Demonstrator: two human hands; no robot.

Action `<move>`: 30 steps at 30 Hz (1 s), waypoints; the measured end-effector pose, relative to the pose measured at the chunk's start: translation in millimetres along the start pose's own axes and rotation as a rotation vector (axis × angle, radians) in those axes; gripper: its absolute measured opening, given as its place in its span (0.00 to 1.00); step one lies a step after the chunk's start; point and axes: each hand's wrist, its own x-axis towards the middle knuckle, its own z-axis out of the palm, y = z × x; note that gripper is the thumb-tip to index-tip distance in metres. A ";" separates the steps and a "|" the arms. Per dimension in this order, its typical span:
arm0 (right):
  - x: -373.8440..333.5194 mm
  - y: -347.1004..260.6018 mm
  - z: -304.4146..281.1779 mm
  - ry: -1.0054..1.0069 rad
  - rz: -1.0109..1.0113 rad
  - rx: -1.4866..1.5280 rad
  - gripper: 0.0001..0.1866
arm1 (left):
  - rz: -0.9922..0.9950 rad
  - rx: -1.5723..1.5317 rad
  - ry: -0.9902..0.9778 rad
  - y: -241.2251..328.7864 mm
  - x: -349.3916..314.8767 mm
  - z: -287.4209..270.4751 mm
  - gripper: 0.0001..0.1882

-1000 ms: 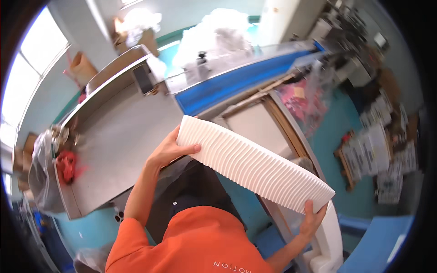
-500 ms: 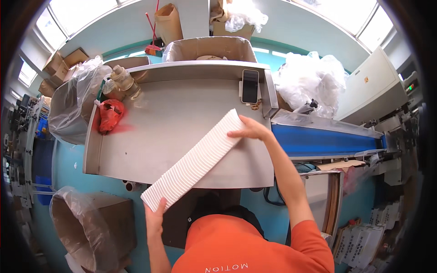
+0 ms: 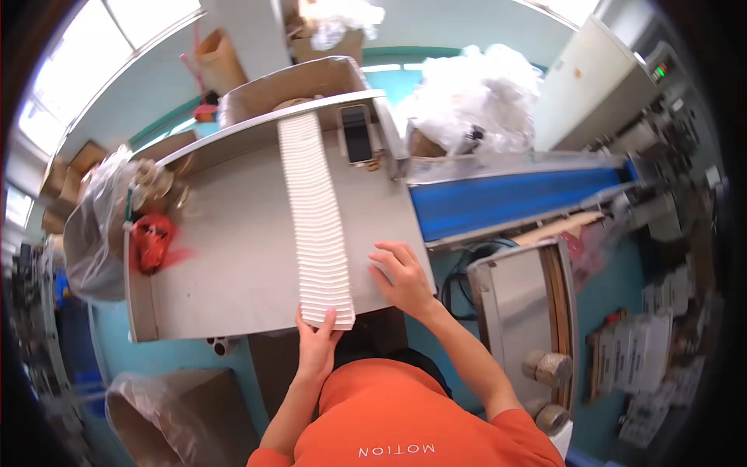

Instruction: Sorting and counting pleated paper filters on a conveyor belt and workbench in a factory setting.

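A long white stack of thin layered pieces (image 3: 315, 222), with ridged edges all along it, lies lengthwise over the metal worktable (image 3: 226, 257). Its far end reaches the table's back wall. My left hand (image 3: 315, 350) grips the near end at the front edge, thumb on top and fingers underneath. My right hand (image 3: 403, 279) is to the right of the stack, apart from it, with its fingers spread and nothing in them. What kind of pieces make up the stack I cannot make out.
A phone (image 3: 356, 136) lies at the table's back right corner. A red plastic bag (image 3: 152, 241) sits at the left edge, near a clear bottle (image 3: 152, 180). To the right runs a blue conveyor belt (image 3: 521, 198). An open carton (image 3: 191, 412) lined with plastic stands at lower left.
The stack has swung from a diagonal to pointing away from me, its far end now at the back wall. My right hand has let go of it. The view has turned.
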 end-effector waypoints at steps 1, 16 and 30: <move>-28.7 3.0 -30.5 0.053 0.094 -0.061 0.13 | -0.007 -0.006 0.016 -3.2 2.6 0.0 0.32; -337.6 -62.0 -233.2 0.465 1.144 -0.836 0.36 | -0.122 0.169 0.090 -16.4 52.9 -7.0 0.25; -628.5 -226.7 -252.0 1.033 1.695 -1.102 0.47 | 0.799 0.798 -0.312 -9.7 137.1 -82.4 0.32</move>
